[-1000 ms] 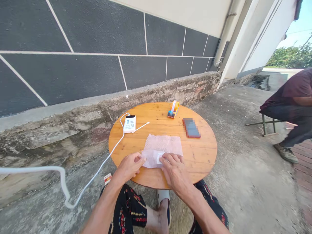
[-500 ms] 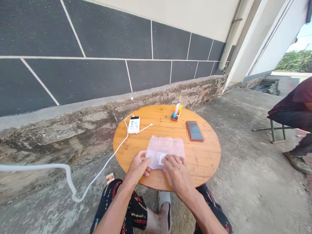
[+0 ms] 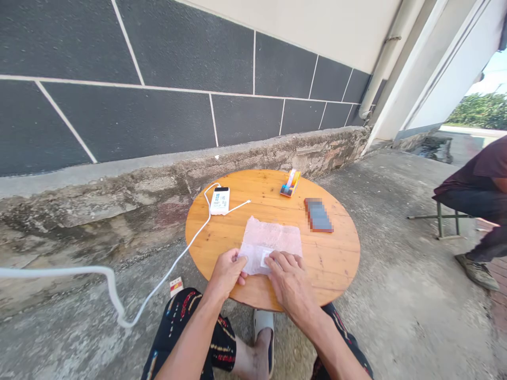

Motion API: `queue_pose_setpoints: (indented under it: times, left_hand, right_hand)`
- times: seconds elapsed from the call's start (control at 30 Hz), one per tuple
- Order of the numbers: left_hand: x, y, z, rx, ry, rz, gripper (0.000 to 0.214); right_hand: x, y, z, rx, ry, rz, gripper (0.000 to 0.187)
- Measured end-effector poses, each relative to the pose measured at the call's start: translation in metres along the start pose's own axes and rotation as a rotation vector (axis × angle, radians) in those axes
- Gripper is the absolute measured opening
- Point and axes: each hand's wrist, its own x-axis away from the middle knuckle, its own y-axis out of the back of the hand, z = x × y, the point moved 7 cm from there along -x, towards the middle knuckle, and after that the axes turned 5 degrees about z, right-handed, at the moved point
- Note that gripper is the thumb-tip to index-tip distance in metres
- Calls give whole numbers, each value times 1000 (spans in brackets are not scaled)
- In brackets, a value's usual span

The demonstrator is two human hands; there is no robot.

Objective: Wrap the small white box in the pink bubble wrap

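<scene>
Worktop (image 3: 332, 258): round, wooden, orange-brown, standing near a dark-panelled wall (image 3: 178, 113).

Wrap (image 3: 273, 232): one pinkish translucent sheet, flat on the worktop's near half, at the middle, between and under the hands.

Packet (image 3: 266, 257): small, white, at the wrap's near part; whether a layer covers it cannot be told.

Left hand (image 3: 227, 272): thumb and fingers pinching the wrap's near left corner.

Right hand (image 3: 291, 277): fingers close together and bent, laid over the packet's right end and the wrap; whether they grip cannot be told.

Strip (image 3: 219, 201): white, black at the far end, lying far left; short white lead to its right.

Cable (image 3: 193, 243): white, running from the strip over the worktop's left edge.

Tape (image 3: 292, 184): in a yellow dispenser, at the far edge.

Phone (image 3: 319, 215): reddish edge, blurred face, right of the wrap, apart from it.

Box (image 3: 176, 286): small, on the ground at left.

Person (image 3: 475, 179): seated on a stool (image 3: 439, 221), far right.
</scene>
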Motion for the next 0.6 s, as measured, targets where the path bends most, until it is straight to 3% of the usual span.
queue_pose_setpoints:
  times: [0.23,0.6]
  left_hand:
    - [-3,-10,-3,-11,-22,45,35]
    - [-4,-30,-15,8,-129,-18,17]
  right_hand:
    - [1,1,2,9,7,23,29]
    - [-3,3,3,38,9,90,22]
